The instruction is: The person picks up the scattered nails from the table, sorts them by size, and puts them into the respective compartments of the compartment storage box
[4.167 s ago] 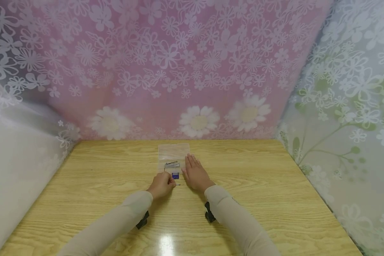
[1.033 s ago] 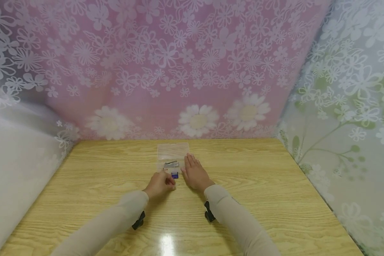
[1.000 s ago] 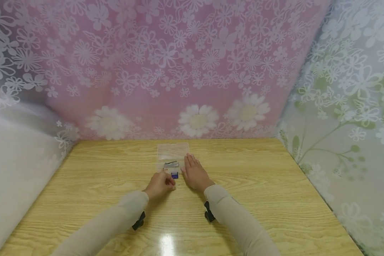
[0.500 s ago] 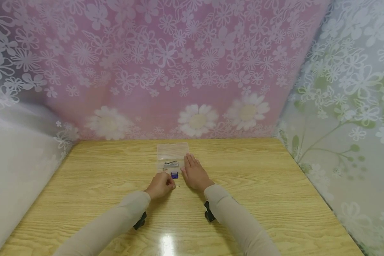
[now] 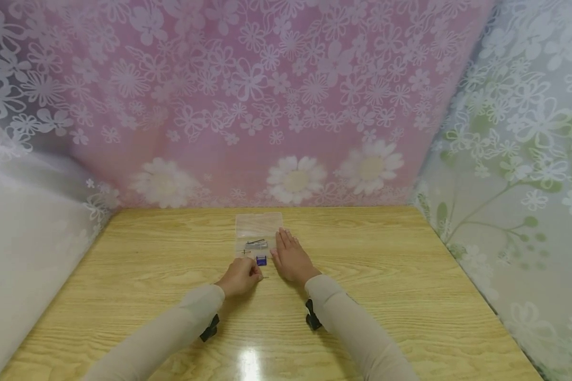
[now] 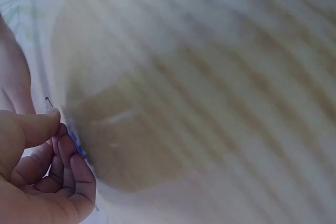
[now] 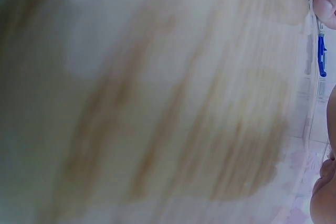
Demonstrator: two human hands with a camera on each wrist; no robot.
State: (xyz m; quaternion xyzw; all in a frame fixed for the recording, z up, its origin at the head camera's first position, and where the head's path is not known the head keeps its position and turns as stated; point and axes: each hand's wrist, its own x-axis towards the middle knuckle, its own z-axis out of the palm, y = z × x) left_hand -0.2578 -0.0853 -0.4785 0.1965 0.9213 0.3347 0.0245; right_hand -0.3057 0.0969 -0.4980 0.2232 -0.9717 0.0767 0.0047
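My left hand [image 5: 240, 276] pinches a small thin nail [image 6: 48, 101] between thumb and fingertips, low over the table; its round head sticks out past the thumb. Just beyond those fingers is a small blue plastic piece [image 5: 261, 261] at the front of a clear plastic box [image 5: 259, 224]. The box is open, its lid laid back. Inside lie several metal nails [image 5: 256, 244] in a heap, with a few thin dark ones [image 5: 244, 252] crossed at the front left. My right hand [image 5: 293, 259] rests with straight fingers along the box's right side.
A wood-grain table [image 5: 372, 296] carries everything. Behind it hangs a pink flowered cloth [image 5: 248, 106], with pale cloths on the left and right sides. Black wrist cameras [image 5: 209, 328] sit under both sleeves.
Since the oldest frame, a thin nail has come to lie across another at the box's front left. My left fingers have shifted slightly with a nail; my right hand has stayed put.
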